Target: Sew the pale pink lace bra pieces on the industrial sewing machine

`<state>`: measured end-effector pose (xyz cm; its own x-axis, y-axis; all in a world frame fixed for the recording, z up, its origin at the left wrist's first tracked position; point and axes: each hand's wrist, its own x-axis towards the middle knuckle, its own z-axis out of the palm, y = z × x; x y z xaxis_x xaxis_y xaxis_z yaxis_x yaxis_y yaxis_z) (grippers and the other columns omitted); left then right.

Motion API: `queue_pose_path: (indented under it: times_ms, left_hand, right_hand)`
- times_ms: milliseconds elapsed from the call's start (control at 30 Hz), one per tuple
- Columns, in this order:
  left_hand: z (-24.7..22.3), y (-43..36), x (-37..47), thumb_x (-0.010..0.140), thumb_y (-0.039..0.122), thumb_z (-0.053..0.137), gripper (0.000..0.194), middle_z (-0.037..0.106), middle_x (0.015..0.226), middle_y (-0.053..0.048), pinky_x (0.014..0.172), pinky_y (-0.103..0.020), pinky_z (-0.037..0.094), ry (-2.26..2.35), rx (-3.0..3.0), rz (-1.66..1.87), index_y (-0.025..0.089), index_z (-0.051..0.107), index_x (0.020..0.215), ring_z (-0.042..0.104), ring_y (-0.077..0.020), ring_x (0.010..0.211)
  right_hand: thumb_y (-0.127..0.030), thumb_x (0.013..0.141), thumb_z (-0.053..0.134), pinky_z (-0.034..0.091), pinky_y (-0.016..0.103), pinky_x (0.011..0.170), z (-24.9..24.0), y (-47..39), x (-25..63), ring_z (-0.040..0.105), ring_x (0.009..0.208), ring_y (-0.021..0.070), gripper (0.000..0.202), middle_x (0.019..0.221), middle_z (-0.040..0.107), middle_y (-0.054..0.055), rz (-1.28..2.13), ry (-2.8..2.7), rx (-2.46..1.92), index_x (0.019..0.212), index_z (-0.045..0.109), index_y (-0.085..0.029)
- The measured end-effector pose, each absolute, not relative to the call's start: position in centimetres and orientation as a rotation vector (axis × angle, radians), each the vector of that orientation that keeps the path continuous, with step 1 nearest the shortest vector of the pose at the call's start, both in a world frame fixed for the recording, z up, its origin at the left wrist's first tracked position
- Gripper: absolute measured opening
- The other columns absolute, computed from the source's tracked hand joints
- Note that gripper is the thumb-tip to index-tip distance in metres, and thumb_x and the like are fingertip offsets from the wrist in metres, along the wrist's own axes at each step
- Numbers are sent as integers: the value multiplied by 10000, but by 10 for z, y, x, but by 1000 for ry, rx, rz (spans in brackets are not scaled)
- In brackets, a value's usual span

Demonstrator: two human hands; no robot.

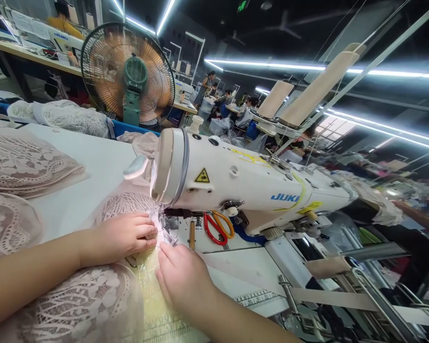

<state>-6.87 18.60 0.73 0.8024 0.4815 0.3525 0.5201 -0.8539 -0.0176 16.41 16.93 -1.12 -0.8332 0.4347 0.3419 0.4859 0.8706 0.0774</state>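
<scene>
Beige lace fabric (125,206), shaped like a bra cup, lies under the lit needle end of a white JUKI sewing machine (218,176). My left hand (127,237) rests on this fabric just left of the needle, its fingers curled together and holding it down. Close to the presser foot (166,231), my right hand (186,276) pinches the fabric's edge between thumb and forefinger. A pale elastic tape (243,274) runs in from the right toward my right hand. The exact stitching point is partly hidden by my fingers.
More lace cups (25,159) are piled at left and under my left forearm. Red-handled scissors (214,229) and orange-handled scissors (224,223) lie beneath the machine arm. Behind stands a large fan (134,76). Thread cones (320,88) rise at right; people work farther back.
</scene>
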Motion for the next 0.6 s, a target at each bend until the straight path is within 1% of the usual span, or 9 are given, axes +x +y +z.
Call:
queue_pose_path:
  times_ms: [67,133,267,367,500,600]
  left_hand:
    - [10,191,-71,1039,137,371,392,754,1103,-91,976,-406,498,-799,-2886,-447,224,752,1068,663,-241,1019]
    - [12,196,-73,1030,114,375,392,757,1110,-103,952,-401,518,-764,-2862,-438,201,756,1063,675,-245,1005]
    - [10,205,-77,963,74,482,291,768,1070,-132,897,-394,544,-671,-2803,-481,134,761,1019,692,-269,934]
    - [8,211,-82,928,57,523,277,774,1053,-126,919,-369,536,-674,-2775,-452,136,758,1052,695,-267,947]
    - [8,218,-87,952,49,477,337,777,1025,-122,942,-354,527,-708,-2751,-404,168,749,1111,700,-254,967]
    - [9,221,-91,953,48,469,356,771,1059,-126,987,-360,510,-755,-2794,-339,175,739,1147,692,-253,1006]
  right_hand:
    - [-209,893,539,456,363,527,-12,171,162,575,637,216,278,1101,734,166,-276,-2753,-670,1059,695,-50]
    - [-238,895,543,474,361,514,-13,173,159,602,644,222,337,1178,720,188,-291,-2782,-695,1114,697,-35]
    - [-287,883,574,500,366,492,-10,173,156,631,639,231,416,1263,679,223,-249,-2822,-783,1185,681,-21]
    - [-284,869,600,527,366,496,-9,172,156,649,633,235,422,1270,674,227,-232,-2820,-788,1183,685,-14]
    - [-291,857,621,547,349,476,-12,171,157,645,595,218,391,1234,700,199,-302,-2749,-769,1137,711,-33]
    - [-291,873,609,547,323,467,-15,170,159,641,589,195,379,1244,701,175,-355,-2695,-760,1146,711,-49]
